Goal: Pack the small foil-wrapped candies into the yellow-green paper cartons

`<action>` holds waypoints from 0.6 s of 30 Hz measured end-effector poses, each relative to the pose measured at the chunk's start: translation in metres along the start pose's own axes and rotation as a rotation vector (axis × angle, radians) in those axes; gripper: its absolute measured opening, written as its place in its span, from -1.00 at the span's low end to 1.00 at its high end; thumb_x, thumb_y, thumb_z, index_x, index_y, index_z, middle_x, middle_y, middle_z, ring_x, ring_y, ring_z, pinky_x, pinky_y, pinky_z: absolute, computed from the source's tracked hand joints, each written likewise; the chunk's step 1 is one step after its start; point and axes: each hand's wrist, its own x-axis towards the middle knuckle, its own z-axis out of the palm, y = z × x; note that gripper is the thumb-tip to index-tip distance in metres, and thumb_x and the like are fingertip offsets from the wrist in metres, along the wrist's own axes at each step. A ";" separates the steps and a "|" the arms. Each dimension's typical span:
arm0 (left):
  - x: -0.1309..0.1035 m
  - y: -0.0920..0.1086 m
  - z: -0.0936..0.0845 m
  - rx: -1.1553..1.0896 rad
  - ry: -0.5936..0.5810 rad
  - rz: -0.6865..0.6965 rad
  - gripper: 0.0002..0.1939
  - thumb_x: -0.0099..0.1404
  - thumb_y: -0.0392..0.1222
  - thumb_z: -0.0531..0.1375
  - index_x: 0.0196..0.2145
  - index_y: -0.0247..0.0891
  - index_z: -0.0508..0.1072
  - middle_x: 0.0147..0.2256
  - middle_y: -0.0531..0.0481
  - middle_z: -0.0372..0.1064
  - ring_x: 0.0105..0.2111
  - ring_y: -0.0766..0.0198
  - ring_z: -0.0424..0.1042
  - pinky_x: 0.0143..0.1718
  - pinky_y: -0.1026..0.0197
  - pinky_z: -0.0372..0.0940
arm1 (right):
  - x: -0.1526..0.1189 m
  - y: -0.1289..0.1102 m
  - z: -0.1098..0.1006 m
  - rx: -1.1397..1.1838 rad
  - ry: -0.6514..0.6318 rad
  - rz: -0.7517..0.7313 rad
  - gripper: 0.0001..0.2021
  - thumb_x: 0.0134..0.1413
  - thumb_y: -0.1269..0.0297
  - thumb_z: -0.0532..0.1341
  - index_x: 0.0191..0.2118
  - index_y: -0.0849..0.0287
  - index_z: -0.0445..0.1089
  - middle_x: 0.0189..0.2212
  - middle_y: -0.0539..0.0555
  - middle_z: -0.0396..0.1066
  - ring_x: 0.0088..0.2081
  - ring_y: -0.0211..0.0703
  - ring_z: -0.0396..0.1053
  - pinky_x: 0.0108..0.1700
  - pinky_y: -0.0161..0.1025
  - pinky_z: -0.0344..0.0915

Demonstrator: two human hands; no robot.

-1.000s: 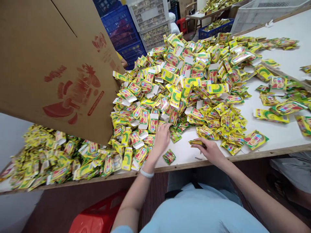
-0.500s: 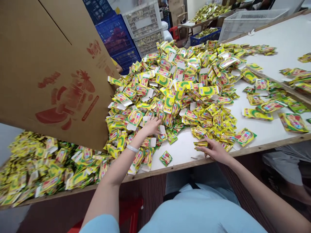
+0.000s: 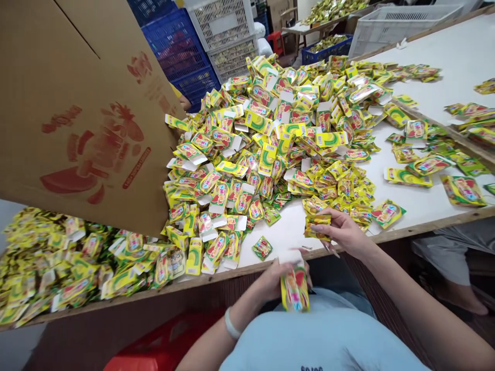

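Observation:
My left hand [image 3: 276,281] is closed around a small yellow-green carton [image 3: 294,289], held just off the table's front edge close to my body. Its white end flap stands up, and motion blurs it a little. Between the thumb and fingers of my right hand [image 3: 342,232] are yellow candy sachets [image 3: 317,226], pinched low over the table; how many cannot be made out. Behind that hand lies a heap of similar sachets [image 3: 348,190]. Beyond them spreads a large pile of cartons [image 3: 266,129], many with white flaps open. A single sachet [image 3: 262,248] lies by itself on the white tabletop.
A big brown cardboard box [image 3: 96,123] stands at the left, with more cartons [image 3: 77,263] beside it. Blue crates [image 3: 181,56] and white crates [image 3: 222,26] are stacked behind. A wooden strip [image 3: 444,131] crosses the table at right. A red stool [image 3: 154,345] is below.
My left hand has come back from the pile toward my body with a carton in it. My right hand has lifted slightly, still holding the sachets.

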 end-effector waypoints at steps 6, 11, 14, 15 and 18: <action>-0.031 -0.023 0.031 -0.115 -0.080 -0.184 -0.53 -0.04 0.03 0.46 -0.29 -0.34 0.45 -0.44 -0.04 0.46 -0.44 0.22 0.48 -0.30 0.19 0.34 | -0.015 -0.009 0.027 -0.104 -0.216 0.169 -0.68 0.01 0.09 0.41 -0.23 0.15 0.37 -0.52 -0.10 0.41 -0.72 -0.36 0.29 -0.76 -0.42 0.20; -0.025 0.001 0.036 0.185 0.124 -0.077 -0.52 -0.10 -0.01 0.49 -0.34 -0.32 0.42 -0.47 0.08 0.37 -0.49 0.36 0.32 -0.38 0.27 0.24 | -0.019 -0.029 0.041 -0.630 -0.367 0.045 -0.86 0.17 0.23 0.29 -0.21 0.17 0.48 -0.23 0.05 0.41 -0.49 -0.30 0.41 -0.50 -0.32 0.34; -0.020 0.000 0.036 0.306 0.180 -0.058 -0.54 -0.10 -0.07 0.49 -0.38 -0.30 0.37 -0.46 0.09 0.35 -0.46 0.36 0.30 -0.37 0.27 0.23 | -0.019 -0.041 0.046 -1.014 -0.451 -0.077 -0.91 0.17 0.43 0.25 -0.24 0.16 0.51 -0.26 0.07 0.39 -0.23 -0.14 0.42 -0.18 -0.23 0.33; -0.018 -0.002 0.036 0.316 0.179 -0.057 -0.55 -0.08 -0.07 0.48 -0.37 -0.30 0.36 -0.46 0.09 0.35 -0.46 0.35 0.31 -0.37 0.27 0.24 | -0.019 -0.045 0.048 -1.113 -0.491 -0.078 -0.90 0.17 0.45 0.24 -0.25 0.17 0.51 -0.27 0.07 0.38 -0.21 -0.12 0.41 -0.16 -0.22 0.30; -0.013 -0.008 0.033 0.315 0.124 -0.063 -0.56 -0.07 -0.10 0.46 -0.32 -0.29 0.35 -0.46 0.10 0.34 -0.48 0.36 0.29 -0.39 0.26 0.23 | -0.019 -0.057 0.053 -1.283 -0.664 -0.045 -0.88 0.21 0.48 0.19 -0.26 0.20 0.47 -0.27 0.08 0.37 -0.27 -0.13 0.40 -0.23 -0.25 0.24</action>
